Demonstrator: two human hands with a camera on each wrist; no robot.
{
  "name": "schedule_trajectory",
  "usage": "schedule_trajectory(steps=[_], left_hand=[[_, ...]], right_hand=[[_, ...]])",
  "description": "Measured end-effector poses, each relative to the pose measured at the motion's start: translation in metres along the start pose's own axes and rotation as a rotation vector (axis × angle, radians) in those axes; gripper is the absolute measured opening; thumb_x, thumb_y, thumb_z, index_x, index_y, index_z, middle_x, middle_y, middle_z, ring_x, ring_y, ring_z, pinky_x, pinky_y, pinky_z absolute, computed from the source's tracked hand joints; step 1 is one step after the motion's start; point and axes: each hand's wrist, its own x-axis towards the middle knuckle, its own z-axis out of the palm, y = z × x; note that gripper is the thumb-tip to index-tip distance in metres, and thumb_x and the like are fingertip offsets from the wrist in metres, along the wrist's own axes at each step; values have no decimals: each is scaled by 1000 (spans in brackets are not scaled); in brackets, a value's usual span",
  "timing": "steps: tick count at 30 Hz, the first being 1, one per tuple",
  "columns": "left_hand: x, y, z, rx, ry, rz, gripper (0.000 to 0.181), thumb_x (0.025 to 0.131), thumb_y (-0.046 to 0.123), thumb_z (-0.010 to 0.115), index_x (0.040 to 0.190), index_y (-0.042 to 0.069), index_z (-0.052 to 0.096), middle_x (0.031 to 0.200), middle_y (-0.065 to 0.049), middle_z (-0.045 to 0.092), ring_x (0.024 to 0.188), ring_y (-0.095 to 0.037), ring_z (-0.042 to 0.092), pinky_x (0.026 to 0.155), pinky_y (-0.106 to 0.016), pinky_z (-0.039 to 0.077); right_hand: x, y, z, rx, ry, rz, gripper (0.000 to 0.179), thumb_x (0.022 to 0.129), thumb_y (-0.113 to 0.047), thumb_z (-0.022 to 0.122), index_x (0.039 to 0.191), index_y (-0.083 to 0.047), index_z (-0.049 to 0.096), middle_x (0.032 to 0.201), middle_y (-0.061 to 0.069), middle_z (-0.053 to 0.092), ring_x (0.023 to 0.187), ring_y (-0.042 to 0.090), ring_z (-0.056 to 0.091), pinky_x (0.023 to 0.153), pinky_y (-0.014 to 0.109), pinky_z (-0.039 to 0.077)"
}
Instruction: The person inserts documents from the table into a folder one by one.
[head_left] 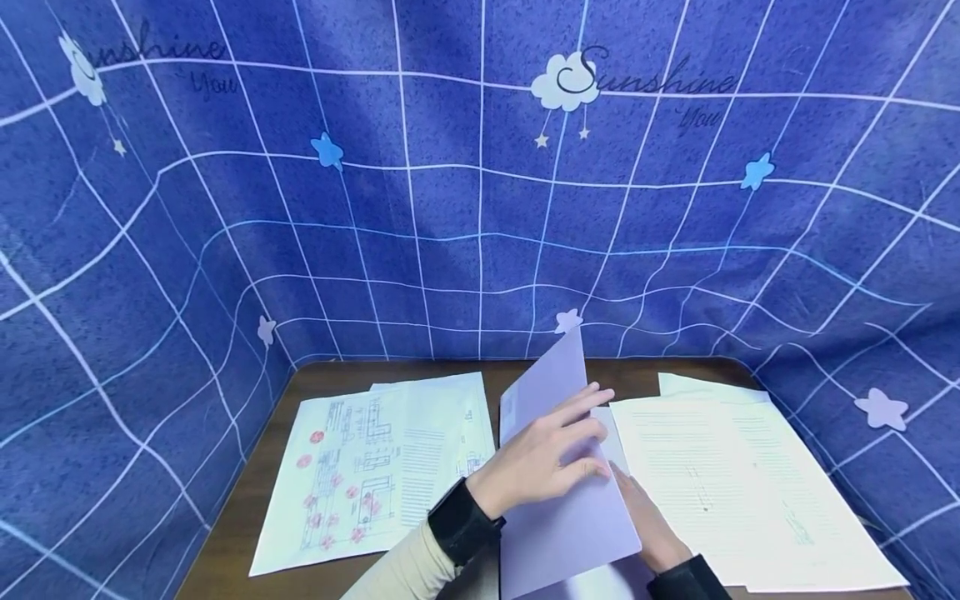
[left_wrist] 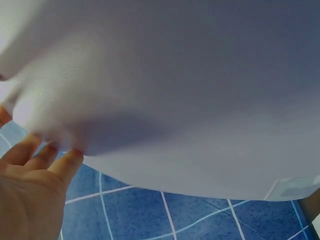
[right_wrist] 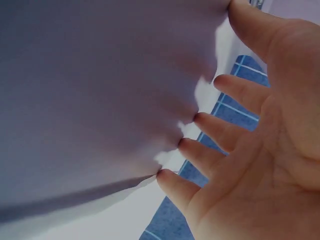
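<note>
A pale lavender folder (head_left: 555, 525) stands on the table with its cover raised nearly upright. My left hand (head_left: 536, 458) lies across the cover's left face, fingers spread toward its free edge. In the left wrist view, the left fingers (left_wrist: 65, 167) touch the cover's rim. On the other side of the cover is my right hand (head_left: 648, 521), partly hidden behind it. The right wrist view shows that hand's palm, with extended fingertips (right_wrist: 197, 117) along the edge of a lavender sheet (right_wrist: 100, 100).
Drawing sheets with red stamp marks (head_left: 337, 475) lie left of the folder on the brown table (head_left: 240, 508). Printed white pages (head_left: 750, 492) overlap at the right. A blue gridded cloth (head_left: 450, 200) hangs behind and around the table.
</note>
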Motion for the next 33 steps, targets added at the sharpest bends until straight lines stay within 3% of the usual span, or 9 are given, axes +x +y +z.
schedule_trajectory(steps=[5, 9, 12, 16, 19, 24, 27, 30, 33], left_hand=[[-19, 3, -15, 7, 93, -34, 23, 97, 30, 71, 112, 13, 63, 160, -6, 43, 153, -25, 31, 118, -37, 34], [-44, 5, -39, -38, 180, -82, 18, 101, 24, 62, 115, 12, 61, 158, -9, 46, 150, -31, 35, 116, -46, 37], [-68, 4, -58, -86, 267, -117, 19, 97, 14, 61, 115, 9, 61, 156, -15, 47, 148, -37, 37, 119, -48, 33], [-107, 1, -83, -109, 383, -165, 23, 93, 2, 58, 115, 4, 61, 152, -23, 50, 144, -42, 41, 121, -41, 29], [-139, -2, -97, -165, 432, -213, 26, 92, -8, 54, 116, 0, 60, 151, -27, 48, 144, -43, 42, 120, -35, 30], [-189, -12, -110, -289, 463, -338, 29, 90, -19, 52, 116, -6, 57, 153, -30, 45, 146, -39, 40, 118, -30, 31], [-214, -18, -113, -312, 459, -437, 28, 92, -19, 54, 117, -9, 56, 152, -31, 45, 146, -33, 40, 117, -28, 31], [-236, -25, -115, -301, 432, -542, 28, 93, -16, 59, 120, -9, 56, 152, -30, 45, 146, -30, 40, 116, -26, 32], [-253, -30, -114, -208, 391, -646, 29, 92, -11, 66, 121, -5, 59, 150, -26, 50, 142, -32, 44, 112, -21, 34]], right_hand=[[0, 3, 2, -200, -46, -73, 53, 91, -22, 76, 138, -4, 62, 146, 29, 53, 133, 55, 47, 101, 71, 41], [2, 1, 2, -206, -74, -11, 63, 87, -33, 82, 139, -3, 62, 148, 27, 51, 136, 53, 46, 106, 67, 39], [2, 1, 2, -203, -71, 5, 64, 87, -38, 81, 138, -4, 63, 148, 26, 52, 136, 52, 46, 106, 66, 39], [2, 2, 3, -209, -57, -1, 65, 86, -39, 82, 138, -4, 64, 147, 26, 53, 136, 52, 47, 105, 66, 40], [3, 3, 2, -208, -53, -7, 66, 85, -39, 83, 138, -4, 64, 147, 26, 53, 136, 52, 47, 105, 66, 40], [4, 4, -2, -198, -58, 1, 66, 84, -37, 84, 138, -5, 63, 147, 26, 53, 136, 52, 46, 105, 66, 40], [3, 5, -3, -187, -61, 8, 67, 84, -36, 84, 138, -4, 63, 147, 26, 53, 136, 53, 46, 105, 66, 40], [2, 6, -4, -176, -60, 8, 66, 83, -36, 85, 137, -4, 64, 147, 26, 53, 136, 53, 46, 105, 66, 40], [1, 8, -4, -174, -60, 7, 66, 83, -36, 85, 137, -4, 64, 146, 26, 54, 136, 53, 46, 105, 66, 40]])
